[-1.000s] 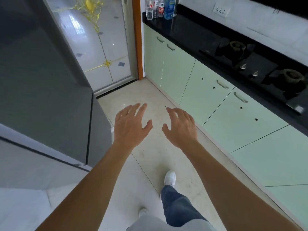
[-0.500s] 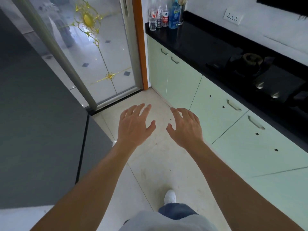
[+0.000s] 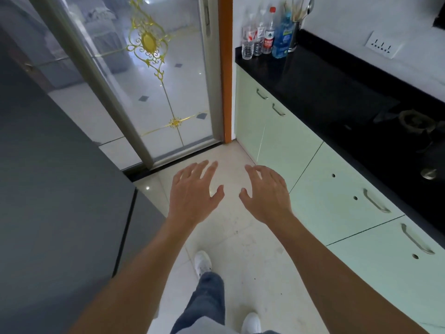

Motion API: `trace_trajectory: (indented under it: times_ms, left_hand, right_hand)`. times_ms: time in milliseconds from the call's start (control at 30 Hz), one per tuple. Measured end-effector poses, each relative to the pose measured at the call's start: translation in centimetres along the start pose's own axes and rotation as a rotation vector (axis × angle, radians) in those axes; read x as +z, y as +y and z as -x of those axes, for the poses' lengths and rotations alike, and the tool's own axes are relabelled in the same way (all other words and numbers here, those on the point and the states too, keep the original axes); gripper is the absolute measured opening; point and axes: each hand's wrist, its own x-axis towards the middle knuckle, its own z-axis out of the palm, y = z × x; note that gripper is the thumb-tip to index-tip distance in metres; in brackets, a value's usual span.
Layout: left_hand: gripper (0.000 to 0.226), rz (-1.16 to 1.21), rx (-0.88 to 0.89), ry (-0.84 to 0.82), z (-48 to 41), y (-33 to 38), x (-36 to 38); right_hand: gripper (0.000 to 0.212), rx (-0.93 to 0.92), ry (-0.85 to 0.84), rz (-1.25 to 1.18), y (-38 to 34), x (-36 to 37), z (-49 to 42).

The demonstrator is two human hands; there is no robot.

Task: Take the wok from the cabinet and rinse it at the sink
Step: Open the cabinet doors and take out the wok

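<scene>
My left hand (image 3: 193, 192) and my right hand (image 3: 267, 194) are held out side by side over the tiled floor, palms down, fingers spread, holding nothing. A row of pale green cabinet doors (image 3: 337, 196) with metal handles runs along the right under a black countertop (image 3: 320, 85); all doors are closed. The right hand is a short way left of the doors and does not touch them. No wok and no sink are in view.
A dark grey fridge (image 3: 60, 189) fills the left. Ahead is a glass sliding door (image 3: 154, 75) with gold ornament. Several bottles (image 3: 266, 34) and a utensil holder stand at the counter's far end. A gas hob (image 3: 419, 131) sits on the counter at right.
The view has advanced along the floor toward the glass door; the door and bottles are nearer. Both hands keep the same spread pose in front of me.
</scene>
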Motion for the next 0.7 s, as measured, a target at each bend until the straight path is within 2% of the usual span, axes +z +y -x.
trace_trajectory:
  times_ms: [400,700]
  left_hand:
    - [0.060,-0.013,0.025,-0.021,-16.3,-12.3,1.8]
    - [0.060,0.021,0.070,-0.047,-26.5,-15.8,3.5]
  right_hand:
    - [0.058,-0.009,-0.060,0.054,-6.4,3.9,-19.4]
    - [0.057,0.071,-0.058,0.065,-7.1,5.4,-28.8]
